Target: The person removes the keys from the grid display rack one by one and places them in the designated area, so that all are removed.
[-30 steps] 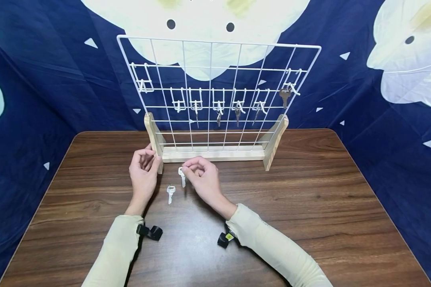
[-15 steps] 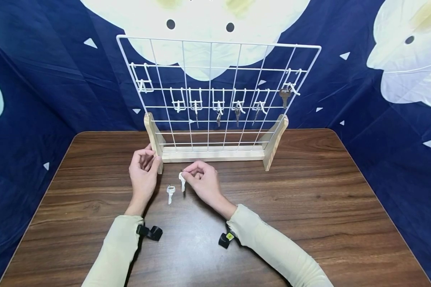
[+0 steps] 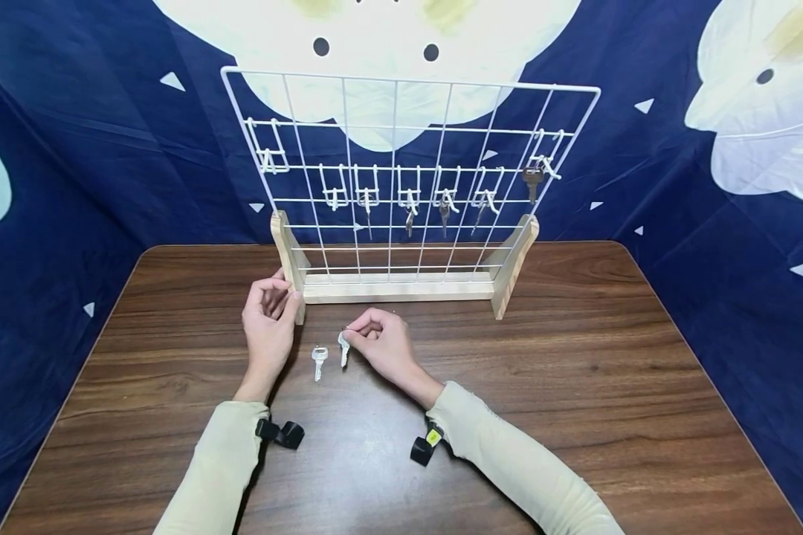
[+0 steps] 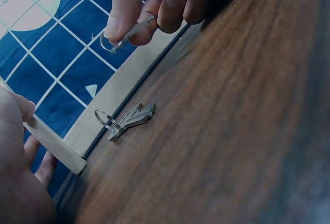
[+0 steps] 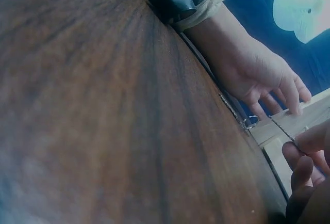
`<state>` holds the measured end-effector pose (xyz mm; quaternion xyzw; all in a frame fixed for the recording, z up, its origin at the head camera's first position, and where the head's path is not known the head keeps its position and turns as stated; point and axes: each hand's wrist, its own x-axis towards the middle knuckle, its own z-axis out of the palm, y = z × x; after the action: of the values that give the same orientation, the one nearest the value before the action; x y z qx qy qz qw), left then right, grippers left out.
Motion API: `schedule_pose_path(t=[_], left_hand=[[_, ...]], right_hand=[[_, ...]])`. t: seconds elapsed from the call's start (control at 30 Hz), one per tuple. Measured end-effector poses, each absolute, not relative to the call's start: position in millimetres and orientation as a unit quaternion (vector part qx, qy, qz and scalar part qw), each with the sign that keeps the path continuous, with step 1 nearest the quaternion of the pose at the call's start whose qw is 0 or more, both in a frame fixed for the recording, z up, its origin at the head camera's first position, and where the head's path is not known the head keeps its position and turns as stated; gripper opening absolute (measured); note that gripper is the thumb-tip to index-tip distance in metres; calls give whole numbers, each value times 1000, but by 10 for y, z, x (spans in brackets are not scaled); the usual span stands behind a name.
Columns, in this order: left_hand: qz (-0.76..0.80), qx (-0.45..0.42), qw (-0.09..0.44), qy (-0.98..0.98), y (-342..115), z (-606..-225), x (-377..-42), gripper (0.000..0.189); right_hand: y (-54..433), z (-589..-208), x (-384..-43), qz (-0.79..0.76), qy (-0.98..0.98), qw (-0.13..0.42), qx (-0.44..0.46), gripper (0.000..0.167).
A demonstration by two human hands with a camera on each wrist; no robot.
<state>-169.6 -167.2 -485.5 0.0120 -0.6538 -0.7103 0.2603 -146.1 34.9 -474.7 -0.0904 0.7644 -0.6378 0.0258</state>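
Observation:
My right hand [image 3: 383, 343] pinches a silver key [image 3: 344, 351] between thumb and index finger, blade pointing down, just above the table. The left wrist view shows a thin ring on this key [image 4: 135, 30] at the fingertips. A second silver key [image 3: 319, 362] lies on the table to its left; its ring [image 4: 105, 118] stands up in the left wrist view. My left hand [image 3: 268, 331] grips the left wooden leg [image 3: 286, 249] of the wire grid stand, thumb in front and fingers behind, partly hidden by the wood.
The white wire grid [image 3: 393, 104] rises at the table's back, with several white hooks. Keys hang on several of them, one brown key [image 3: 532, 184] at the far right. The upper left hook [image 3: 271, 160] and the hook below it [image 3: 335, 198] hold nothing. Blue cloth [image 3: 94, 148] surrounds the table.
My right hand has lowered the pinched key toward the front, close to the table beside the lying key. My left hand keeps its grip on the wooden leg.

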Motion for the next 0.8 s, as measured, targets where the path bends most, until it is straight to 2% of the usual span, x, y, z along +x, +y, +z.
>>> schedule_pose_path(t=[0.47, 0.8], left_hand=[[-710, 12, 260, -654, -1684, -4865, -1697, 24], [-710, 13, 257, -655, -1689, -4875, -1703, 23]], right_hand=[[371, -4840, -1456, -538, 829, 20, -150, 8], [379, -4921, -1469, -480, 852, -60, -201, 9]])
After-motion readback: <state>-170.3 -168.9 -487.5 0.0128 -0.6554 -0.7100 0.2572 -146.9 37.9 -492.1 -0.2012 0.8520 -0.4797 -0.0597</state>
